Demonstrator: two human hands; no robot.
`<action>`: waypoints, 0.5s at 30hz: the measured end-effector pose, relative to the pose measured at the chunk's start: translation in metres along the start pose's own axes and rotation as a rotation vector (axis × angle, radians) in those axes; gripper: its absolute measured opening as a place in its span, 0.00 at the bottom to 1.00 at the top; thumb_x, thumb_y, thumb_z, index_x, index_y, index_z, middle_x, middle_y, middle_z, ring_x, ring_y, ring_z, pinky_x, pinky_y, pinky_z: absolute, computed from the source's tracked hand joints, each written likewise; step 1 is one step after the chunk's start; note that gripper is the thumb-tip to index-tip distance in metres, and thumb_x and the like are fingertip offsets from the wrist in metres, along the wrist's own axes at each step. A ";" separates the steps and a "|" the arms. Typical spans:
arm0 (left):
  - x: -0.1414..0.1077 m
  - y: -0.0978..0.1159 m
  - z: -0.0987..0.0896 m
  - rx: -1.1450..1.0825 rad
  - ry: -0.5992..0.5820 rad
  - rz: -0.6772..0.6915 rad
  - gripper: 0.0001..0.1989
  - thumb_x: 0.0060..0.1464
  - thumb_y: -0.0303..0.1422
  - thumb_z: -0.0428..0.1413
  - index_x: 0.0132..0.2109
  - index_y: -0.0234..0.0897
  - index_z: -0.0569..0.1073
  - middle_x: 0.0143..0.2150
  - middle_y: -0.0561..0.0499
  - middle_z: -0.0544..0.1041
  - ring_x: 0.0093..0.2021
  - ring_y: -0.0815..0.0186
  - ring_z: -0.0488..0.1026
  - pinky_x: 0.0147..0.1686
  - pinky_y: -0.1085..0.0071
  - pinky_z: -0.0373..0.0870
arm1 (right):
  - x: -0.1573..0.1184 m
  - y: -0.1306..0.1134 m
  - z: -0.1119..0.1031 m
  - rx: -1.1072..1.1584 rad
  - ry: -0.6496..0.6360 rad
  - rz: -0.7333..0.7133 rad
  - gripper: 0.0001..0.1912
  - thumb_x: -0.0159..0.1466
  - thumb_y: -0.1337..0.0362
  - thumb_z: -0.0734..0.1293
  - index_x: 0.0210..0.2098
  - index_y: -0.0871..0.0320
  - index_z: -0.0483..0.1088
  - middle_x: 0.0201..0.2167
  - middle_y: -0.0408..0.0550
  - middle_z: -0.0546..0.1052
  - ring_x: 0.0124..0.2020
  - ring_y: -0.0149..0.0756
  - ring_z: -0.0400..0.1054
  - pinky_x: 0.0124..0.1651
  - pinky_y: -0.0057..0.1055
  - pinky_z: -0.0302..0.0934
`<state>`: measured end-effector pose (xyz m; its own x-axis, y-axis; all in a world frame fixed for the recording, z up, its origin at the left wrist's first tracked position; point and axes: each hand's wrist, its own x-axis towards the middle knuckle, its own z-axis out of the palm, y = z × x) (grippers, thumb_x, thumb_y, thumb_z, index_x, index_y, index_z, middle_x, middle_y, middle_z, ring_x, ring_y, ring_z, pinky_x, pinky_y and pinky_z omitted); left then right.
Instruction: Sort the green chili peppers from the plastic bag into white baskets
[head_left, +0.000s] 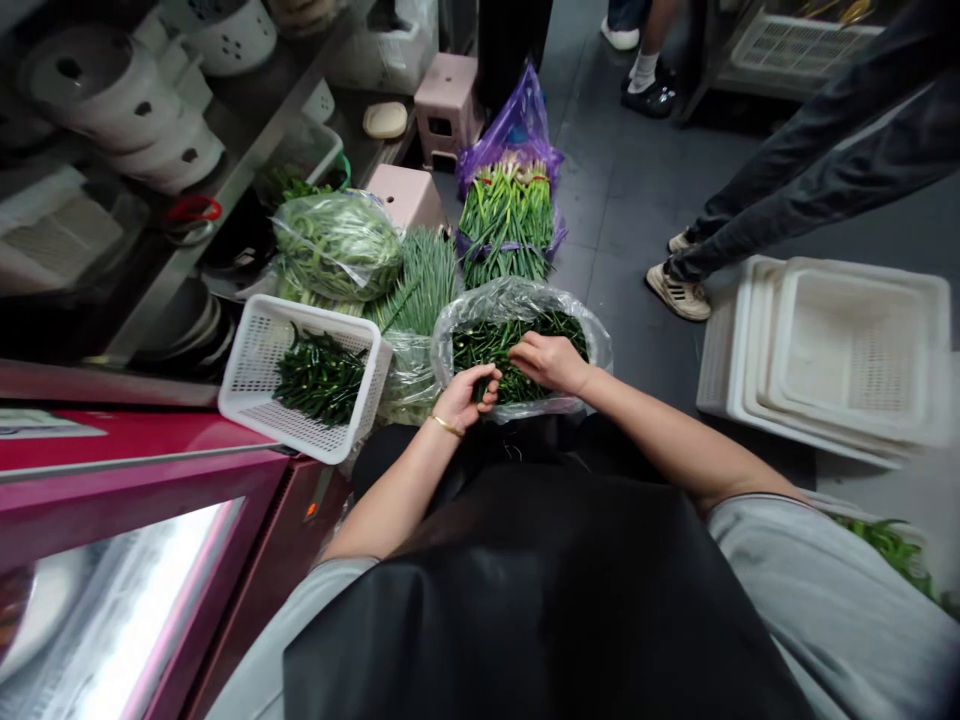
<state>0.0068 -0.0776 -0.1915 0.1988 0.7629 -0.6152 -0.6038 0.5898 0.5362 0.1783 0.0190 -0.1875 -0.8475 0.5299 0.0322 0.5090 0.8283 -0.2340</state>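
Note:
Thin dark green pods, perhaps chilies, fill a container lined with a clear plastic bag [598,345] in front of me. My left hand [469,393] is at its near left edge, fingers curled round something dark green, seemingly a few pods. Over the middle of the heap, my right hand [549,360] has its fingers pinched together; what they hold is too small to make out. To the left stands a tilted white perforated basket [251,385] with a pile of dark green pods [321,378] in it.
Bagged greens [337,245] and long green stalks [424,280] lie behind the basket. Beyond are chives in a purple bag [510,215] and pink stools [448,100]. Stacked white baskets [855,350] stand right, near a person's legs [780,170]. A pink-framed cabinet [150,520] is at left.

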 end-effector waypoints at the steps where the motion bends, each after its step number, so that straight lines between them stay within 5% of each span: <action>1: 0.006 -0.004 0.005 -0.023 0.032 -0.032 0.16 0.43 0.38 0.65 0.31 0.31 0.69 0.18 0.58 0.64 0.14 0.78 0.58 0.12 0.82 0.44 | -0.006 -0.002 0.003 0.012 0.000 -0.033 0.20 0.72 0.58 0.54 0.47 0.58 0.74 0.38 0.51 0.74 0.34 0.32 0.66 0.33 0.28 0.53; 6: 0.007 -0.010 0.000 0.065 0.132 -0.014 0.22 0.40 0.43 0.68 0.32 0.30 0.70 0.15 0.64 0.52 0.13 0.81 0.49 0.13 0.82 0.41 | -0.034 0.009 -0.001 0.035 -0.164 -0.025 0.18 0.70 0.65 0.55 0.53 0.55 0.72 0.37 0.49 0.75 0.33 0.31 0.66 0.33 0.28 0.54; 10: -0.023 0.000 -0.023 0.125 0.170 0.123 0.22 0.38 0.42 0.69 0.33 0.31 0.71 0.16 0.62 0.57 0.14 0.78 0.56 0.13 0.81 0.50 | -0.039 0.018 -0.026 -0.031 -0.161 0.266 0.19 0.70 0.63 0.55 0.56 0.58 0.69 0.45 0.55 0.74 0.37 0.36 0.70 0.35 0.29 0.56; 15: -0.038 0.009 -0.024 0.342 0.239 0.306 0.16 0.44 0.41 0.65 0.33 0.34 0.71 0.17 0.59 0.65 0.17 0.74 0.62 0.17 0.77 0.57 | -0.010 -0.022 -0.018 -0.044 -0.185 0.287 0.25 0.70 0.50 0.54 0.51 0.62 0.71 0.47 0.61 0.75 0.44 0.44 0.72 0.38 0.31 0.59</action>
<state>-0.0247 -0.1077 -0.1767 -0.1539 0.8559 -0.4937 -0.3116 0.4321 0.8463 0.1782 -0.0008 -0.1653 -0.6794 0.7040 -0.2071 0.7335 0.6592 -0.1656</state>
